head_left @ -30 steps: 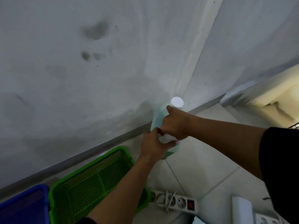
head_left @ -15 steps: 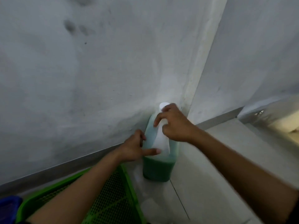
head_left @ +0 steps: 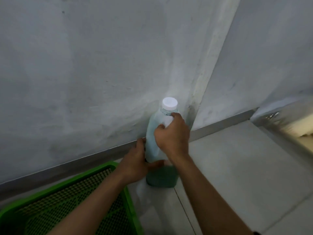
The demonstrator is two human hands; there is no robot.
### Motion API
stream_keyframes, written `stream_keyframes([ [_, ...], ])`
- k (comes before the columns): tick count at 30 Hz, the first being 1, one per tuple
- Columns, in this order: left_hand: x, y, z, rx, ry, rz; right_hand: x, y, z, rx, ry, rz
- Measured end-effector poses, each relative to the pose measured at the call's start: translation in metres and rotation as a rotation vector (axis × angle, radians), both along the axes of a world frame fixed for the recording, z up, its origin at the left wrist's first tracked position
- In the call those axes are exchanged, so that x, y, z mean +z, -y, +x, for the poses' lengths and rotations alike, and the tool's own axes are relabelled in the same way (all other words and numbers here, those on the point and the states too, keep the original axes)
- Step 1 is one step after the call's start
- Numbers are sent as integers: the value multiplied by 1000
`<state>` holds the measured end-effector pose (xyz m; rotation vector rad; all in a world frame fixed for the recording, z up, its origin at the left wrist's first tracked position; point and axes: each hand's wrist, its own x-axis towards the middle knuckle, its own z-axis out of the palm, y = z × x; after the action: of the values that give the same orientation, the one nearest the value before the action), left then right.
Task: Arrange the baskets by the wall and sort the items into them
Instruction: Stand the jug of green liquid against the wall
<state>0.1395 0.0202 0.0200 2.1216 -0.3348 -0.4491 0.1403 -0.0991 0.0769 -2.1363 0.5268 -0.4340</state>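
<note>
Grey plaster wall [head_left: 84,73] with a corner seam — pale tiled floor [head_left: 237,167], grey skirting [head_left: 220,125].

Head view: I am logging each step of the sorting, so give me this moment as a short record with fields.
item: clear plastic bottle with a white screw cap, green liquid in its lower part
item position: upright on the grey tiled floor, in the corner by the grey wall
left hand: grip on the bottle's lower body
right hand: grip on the bottle's upper body, below the cap
basket: green plastic mesh basket, left of the bottle, by the wall
bottle in basket: no
</note>
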Motion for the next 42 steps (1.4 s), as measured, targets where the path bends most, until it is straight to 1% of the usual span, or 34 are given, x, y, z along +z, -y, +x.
stream_keyframes([
  [4, -11, 13, -10, -29, -25, -93, 6, 38, 2, 173, -58, 6],
  [6, -14, 16, -14, -78, -29, -104, 9, 48, 2, 237, -48, 14],
  [8, -12, 13, -16, -143, -61, -111, 7, 52, 3, 248, -6, -8],
  [10, -8, 4, -17, -206, -80, -88, 1, 49, 2, 214, 46, -82],
  [12, -5, -9, -22, -231, -68, -19, -1, 44, 1, 151, 80, -180],
  [14, -4, -25, -35, -272, -9, 102, -1, 39, 0, 83, 77, -320],
  [16, -8, -43, -53, -330, 77, 238, -1, 31, -3, 10, 32, -550],
  [18, -17, -62, -69, -369, 119, 336, -4, 23, -10, -40, -43, -807],
  [19, -23, -72, -76, -392, 132, 388, -8, 19, -18, -31, -68, -872],
  [20, -30, -80, -82, -418, 141, 446, -11, 15, -28, -1, -92, -887],
  [22, -45, -89, -97, -442, 129, 530, -17, 13, -55, 96, -139, -863],
  [25, -59, -86, -116, -397, 168, 565, -33, 9, -105, 203, -232, -816],
  [27, -60, -76, -124, -381, 233, 599, -45, 7, -142, 267, -380, -784],
  [29, -54, -64, -130, -386, 313, 612, -57, 6, -171, 354, -550, -842],
  [31, -50, -51, -137, -423, 416, 605, -74, 6, -191, 373, -645, -807],
  [33, -54, -41, -143, -467, 513, 595, -98, 7, -201, 360, -656, -654],
  [34, -60, -36, -147, -492, 554, 606, -113, 8, -207, 388, -661, -599],
  [36, -75, -31, -160, -546, 616, 660, -142, 10, -220, 508, -729, -633],
  [38, -92, -31, -177, -570, 660, 697, -161, 17, -229, 578, -751, -667],
  [40, -105, -39, -196, -591, 693, 723, -171, 23, -234, 629, -751, -628],
  [42, -104, -54, -209, -630, 731, 784, -175, 22, -235, 698, -773, -601],
])
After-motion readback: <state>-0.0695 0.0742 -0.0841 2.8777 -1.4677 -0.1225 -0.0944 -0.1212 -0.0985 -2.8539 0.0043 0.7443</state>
